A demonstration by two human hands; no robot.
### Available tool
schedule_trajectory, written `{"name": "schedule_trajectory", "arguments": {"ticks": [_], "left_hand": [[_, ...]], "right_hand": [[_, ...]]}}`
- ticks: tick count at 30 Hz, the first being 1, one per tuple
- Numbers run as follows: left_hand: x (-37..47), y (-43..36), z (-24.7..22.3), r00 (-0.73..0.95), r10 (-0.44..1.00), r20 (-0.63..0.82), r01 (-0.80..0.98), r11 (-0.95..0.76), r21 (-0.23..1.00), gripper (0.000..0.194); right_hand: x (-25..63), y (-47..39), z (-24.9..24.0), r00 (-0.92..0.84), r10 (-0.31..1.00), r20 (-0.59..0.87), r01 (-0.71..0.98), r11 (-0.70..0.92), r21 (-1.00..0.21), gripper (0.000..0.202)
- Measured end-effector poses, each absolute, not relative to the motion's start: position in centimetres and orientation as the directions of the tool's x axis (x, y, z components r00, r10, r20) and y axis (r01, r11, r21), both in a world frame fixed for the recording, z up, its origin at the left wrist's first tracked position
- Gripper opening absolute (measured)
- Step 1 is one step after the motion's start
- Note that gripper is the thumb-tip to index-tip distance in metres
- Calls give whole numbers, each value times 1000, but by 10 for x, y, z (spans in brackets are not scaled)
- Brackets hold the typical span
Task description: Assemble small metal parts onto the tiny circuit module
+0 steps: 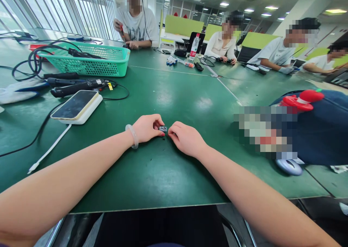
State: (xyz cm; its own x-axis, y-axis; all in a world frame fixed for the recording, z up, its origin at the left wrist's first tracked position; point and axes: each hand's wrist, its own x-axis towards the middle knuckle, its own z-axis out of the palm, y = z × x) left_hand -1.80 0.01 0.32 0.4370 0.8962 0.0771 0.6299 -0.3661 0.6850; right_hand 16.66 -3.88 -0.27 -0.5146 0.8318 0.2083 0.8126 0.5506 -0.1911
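My left hand (148, 128), with a pale bangle (132, 136) on its wrist, pinches a small circuit board (163, 128) between thumb and fingers just above the green table (152, 181). The board is dark with light markings, too small to read. Close on its right, my right hand (186, 138) has thumb and fingertips pressed together. Whatever lies between those fingertips, if anything, is hidden. A tiny dark piece (163, 138) rests on the table below the board.
At left lie a phone (76, 105) on a white block, black cylindrical tools (78, 88) with cables, and a green basket (119, 64). A dark blue bag (320, 127) and a mouse (289, 166) are at right. A bottle (194, 48) stands farther back; several people sit around.
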Motion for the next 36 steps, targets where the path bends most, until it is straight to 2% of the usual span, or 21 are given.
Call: {"name": "schedule_trajectory", "arguments": {"ticks": [5, 12, 17, 24, 30, 33, 36], "left_hand": [[-16, -2, 4, 495, 867, 58, 582, -380, 719, 26], [-18, 0, 3, 424, 901, 91, 648, -372, 665, 21], [-18, 1, 2, 432, 896, 104, 643, -387, 661, 22], [-17, -2, 3, 504, 862, 52, 583, -384, 716, 25], [-15, -5, 5, 538, 841, 55, 546, -398, 737, 23], [-15, -5, 5, 540, 840, 57, 539, -398, 742, 23], [-15, -4, 4, 544, 837, 54, 530, -394, 751, 23]], "right_hand": [[167, -40, 1, -524, 808, 269, 782, 582, -225, 18], [166, -40, -5, -487, 853, 186, 831, 518, -202, 14], [163, -39, -6, -508, 846, 165, 832, 531, -161, 20], [167, -40, 1, -519, 810, 272, 791, 576, -206, 20], [166, -41, 1, -553, 795, 250, 782, 599, -172, 20], [166, -41, 1, -535, 806, 254, 785, 586, -204, 19], [167, -40, 0, -498, 823, 273, 763, 566, -313, 15]]}}
